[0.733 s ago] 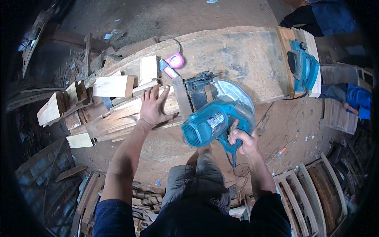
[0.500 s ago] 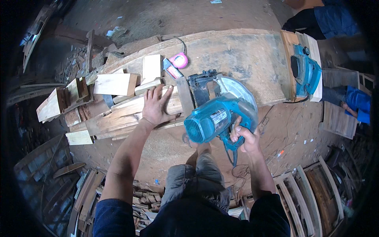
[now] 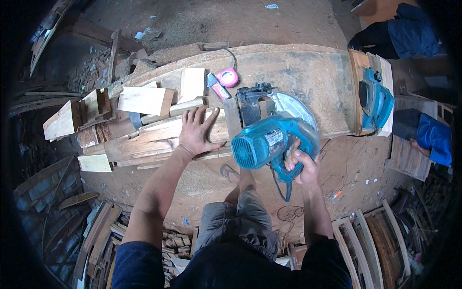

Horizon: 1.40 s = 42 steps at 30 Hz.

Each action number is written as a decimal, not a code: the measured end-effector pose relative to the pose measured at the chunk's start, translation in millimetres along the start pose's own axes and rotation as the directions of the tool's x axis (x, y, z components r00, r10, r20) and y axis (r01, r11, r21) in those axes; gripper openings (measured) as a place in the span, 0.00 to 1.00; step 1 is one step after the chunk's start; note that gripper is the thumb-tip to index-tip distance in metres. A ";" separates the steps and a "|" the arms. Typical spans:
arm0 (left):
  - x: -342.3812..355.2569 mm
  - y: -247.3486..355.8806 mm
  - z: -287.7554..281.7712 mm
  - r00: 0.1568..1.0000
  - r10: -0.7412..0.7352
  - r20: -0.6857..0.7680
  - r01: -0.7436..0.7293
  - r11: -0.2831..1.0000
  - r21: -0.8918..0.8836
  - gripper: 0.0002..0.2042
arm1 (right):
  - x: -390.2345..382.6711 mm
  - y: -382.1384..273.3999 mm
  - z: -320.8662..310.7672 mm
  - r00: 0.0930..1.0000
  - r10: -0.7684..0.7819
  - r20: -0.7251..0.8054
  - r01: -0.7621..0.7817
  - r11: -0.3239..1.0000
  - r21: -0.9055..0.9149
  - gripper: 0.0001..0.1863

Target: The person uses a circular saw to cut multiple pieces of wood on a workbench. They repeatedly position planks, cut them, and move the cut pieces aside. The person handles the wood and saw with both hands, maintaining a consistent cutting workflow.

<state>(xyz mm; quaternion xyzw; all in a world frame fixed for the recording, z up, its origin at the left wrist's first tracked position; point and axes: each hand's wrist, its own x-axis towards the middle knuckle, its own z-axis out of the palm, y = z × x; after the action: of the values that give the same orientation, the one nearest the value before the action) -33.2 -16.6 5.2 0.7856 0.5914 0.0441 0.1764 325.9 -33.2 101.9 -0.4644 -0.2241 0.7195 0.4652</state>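
My left hand lies spread on a pale, streaked plank, its fingertips near a short dark crosswise wood strip. My right hand grips the rear handle of a teal circular saw, which sits just right of that strip, its black base at the far side and its silver guard curving rightward. Beyond the plank, a pink tape measure and a small grey-and-red tool lie on the long, worn board bench beside pale offcuts.
A teal electric planer rests on boards at the bench's right end. Two other people in blue, one top right, one at right, are beside it. Slats and scrap wood are stacked behind me. Cords lie on the dirt floor.
The whole view has shifted, so the bench, saw and hands appear slightly further right. My left hand stays spread on the plank and my right stays on the saw handle.
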 end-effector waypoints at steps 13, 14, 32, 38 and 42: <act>1.4 1.8 -1.5 0.999 -0.029 0.039 0.027 0.999 0.039 0.56 | 18.5 -11.6 19.0 0.999 -0.018 -0.045 0.019 1.000 0.011 0.16; 1.4 2.1 -1.9 0.998 -0.035 0.048 0.033 0.999 0.042 0.56 | 20.5 -11.9 19.9 0.999 -0.015 -0.043 0.016 1.000 0.019 0.16; 0.5 2.8 -2.9 0.998 -0.045 0.051 0.044 0.999 0.032 0.57 | 34.0 -63.7 9.2 0.992 -0.105 -0.068 0.096 0.988 -0.121 0.18; -8.1 6.0 -9.3 0.998 0.039 -0.057 -0.036 0.998 0.042 0.57 | 55.5 -94.4 -30.9 0.910 -0.406 -0.087 0.168 0.552 -0.817 0.16; -43.5 -34.8 -9.3 1.000 -0.008 0.001 0.008 0.996 0.088 0.56 | 79.8 -79.3 -63.5 0.857 -0.514 0.039 0.152 0.181 -0.972 0.24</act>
<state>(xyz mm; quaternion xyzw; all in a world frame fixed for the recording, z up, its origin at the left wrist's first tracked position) -80.5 -47.3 8.5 0.7903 0.5957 0.0171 0.1422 407.3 66.9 95.3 -0.6881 -0.6336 0.2350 0.2643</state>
